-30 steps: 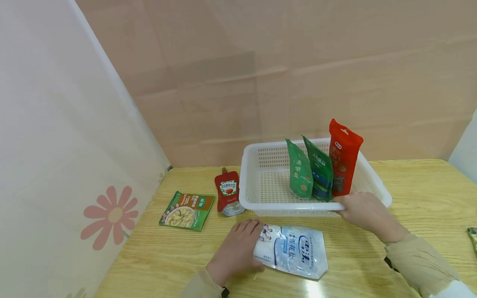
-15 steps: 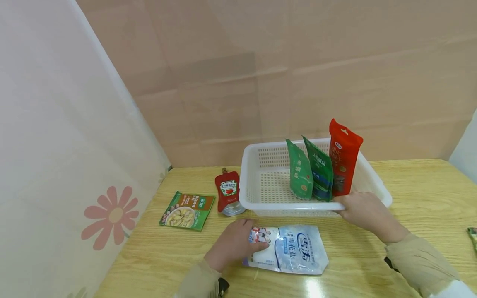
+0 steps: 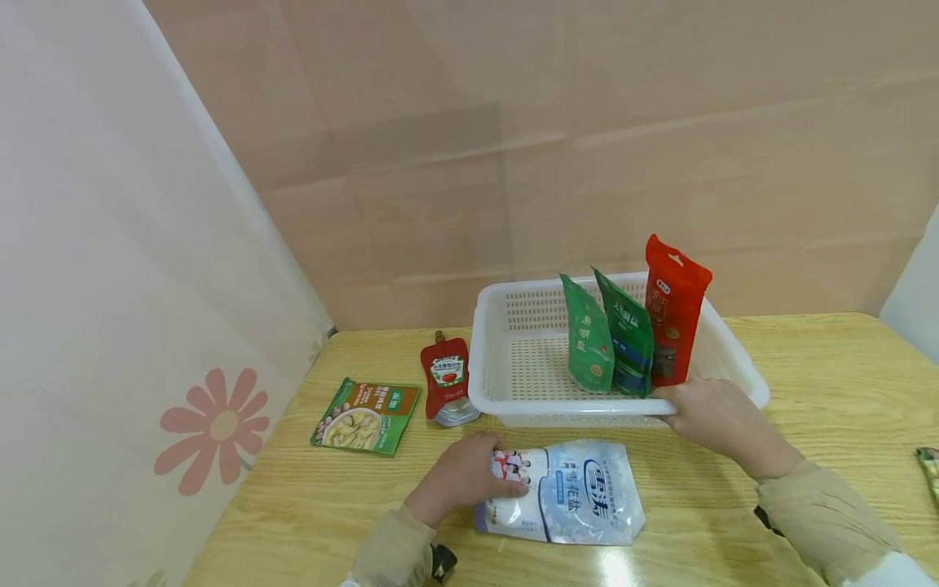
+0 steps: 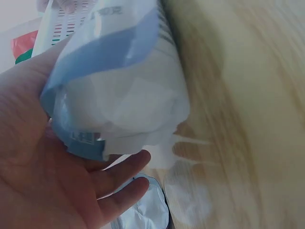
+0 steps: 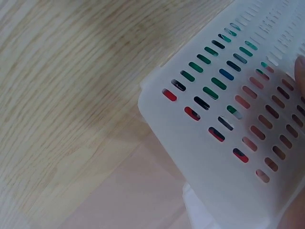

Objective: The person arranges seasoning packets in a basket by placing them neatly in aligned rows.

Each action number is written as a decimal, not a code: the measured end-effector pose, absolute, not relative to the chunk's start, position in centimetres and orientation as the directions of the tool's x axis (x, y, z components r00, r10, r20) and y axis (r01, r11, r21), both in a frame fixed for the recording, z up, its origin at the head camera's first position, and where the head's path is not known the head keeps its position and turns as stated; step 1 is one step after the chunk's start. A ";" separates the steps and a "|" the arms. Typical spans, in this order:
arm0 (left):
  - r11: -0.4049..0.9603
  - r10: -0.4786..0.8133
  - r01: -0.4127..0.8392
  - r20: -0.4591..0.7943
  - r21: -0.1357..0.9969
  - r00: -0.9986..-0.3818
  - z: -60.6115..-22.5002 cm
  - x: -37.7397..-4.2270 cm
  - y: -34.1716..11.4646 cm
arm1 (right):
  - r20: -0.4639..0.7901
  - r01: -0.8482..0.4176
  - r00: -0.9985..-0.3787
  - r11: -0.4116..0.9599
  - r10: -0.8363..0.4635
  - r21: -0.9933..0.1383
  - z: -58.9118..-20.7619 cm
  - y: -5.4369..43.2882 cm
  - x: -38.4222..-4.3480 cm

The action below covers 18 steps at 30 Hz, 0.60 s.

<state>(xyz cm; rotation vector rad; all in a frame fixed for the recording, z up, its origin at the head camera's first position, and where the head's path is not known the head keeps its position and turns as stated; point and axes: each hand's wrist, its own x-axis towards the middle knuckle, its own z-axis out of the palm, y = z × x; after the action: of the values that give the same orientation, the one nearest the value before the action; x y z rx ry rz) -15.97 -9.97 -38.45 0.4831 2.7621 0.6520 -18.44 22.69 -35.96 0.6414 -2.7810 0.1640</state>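
Note:
In the head view my left hand (image 3: 462,477) grips the left end of a white and blue salt bag (image 3: 579,493), thumb on its top face. The left wrist view shows the bag's bulging end (image 4: 124,100) in the hand, fingers reaching underneath. My right hand (image 3: 722,424) holds the front rim of a white plastic basket (image 3: 572,406) near its right corner. In the right wrist view the slotted basket wall (image 5: 190,152) fills the right side. Inside the basket stand a light green packet (image 3: 589,338), a dark green packet (image 3: 627,334) and a tall red packet (image 3: 676,314).
Left of the basket lie a red ketchup pouch (image 3: 446,377) with a spout and a green and brown soup packet (image 3: 367,416). Another packet (image 3: 930,469) shows at the right edge. A paper-covered wall (image 3: 411,204) rises behind the wooden table (image 3: 279,505).
My left hand has gone from lying over the salt bag's left end to gripping it, and the bag has shifted slightly left. The right hand stays on the basket rim.

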 end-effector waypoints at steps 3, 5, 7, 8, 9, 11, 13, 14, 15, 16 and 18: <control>0.829 0.373 0.241 -0.178 0.504 -0.911 -38.3 -15.8 -10.0 | 0.302 -0.450 -0.858 0.892 -0.416 -0.047 -35.9 22.6 -18.5; 0.820 0.372 0.233 -0.177 0.523 -0.911 -38.2 -15.7 -10.1 | 0.299 -0.450 -0.858 0.892 -0.418 -0.044 -36.0 22.6 -18.4; 0.807 0.372 0.224 -0.177 0.547 -0.911 -38.2 -15.5 -10.1 | 0.288 -0.448 -0.861 0.893 -0.418 -0.045 -36.0 22.6 -18.4; 0.801 0.371 0.218 -0.176 0.557 -0.912 -38.2 -15.5 -10.1 | 0.282 -0.446 -0.864 0.894 -0.417 -0.045 -36.0 22.6 -18.4; 0.794 0.371 0.216 -0.172 0.569 -0.913 -38.2 -15.4 -10.1 | 0.278 -0.444 -0.866 0.895 -0.416 -0.045 -36.0 22.6 -18.5; 0.783 0.364 0.198 -0.177 0.590 -0.914 -38.2 -15.4 -10.1 | 0.274 -0.442 -0.868 0.896 -0.415 -0.046 -36.0 22.6 -18.5; 0.776 0.354 0.177 -0.185 0.605 -0.917 -38.2 -15.4 -10.0 | 0.276 -0.442 -0.867 0.896 -0.415 -0.044 -36.0 22.6 -18.5; 0.775 0.347 0.167 -0.190 0.609 -0.918 -38.2 -15.4 -10.0 | 0.278 -0.443 -0.866 0.895 -0.415 -0.043 -36.0 22.6 -18.5; 0.776 0.339 0.155 -0.198 0.611 -0.920 -38.1 -15.4 -9.9 | 0.280 -0.444 -0.865 0.895 -0.416 -0.041 -36.0 22.6 -18.5; 0.780 0.333 0.147 -0.204 0.609 -0.921 -38.1 -15.3 -9.9 | 0.282 -0.445 -0.864 0.895 -0.417 -0.040 -36.0 22.6 -18.5; 0.786 0.323 0.138 -0.211 0.602 -0.923 -37.9 -15.3 -9.8 | 0.281 -0.445 -0.864 0.895 -0.417 -0.041 -36.0 22.7 -18.5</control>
<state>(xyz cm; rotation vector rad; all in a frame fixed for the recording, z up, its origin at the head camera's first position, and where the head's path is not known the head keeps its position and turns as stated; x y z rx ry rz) -15.29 -9.81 -37.93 0.3545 2.6747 0.8677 -18.47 22.66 -35.99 0.6477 -2.7954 0.1515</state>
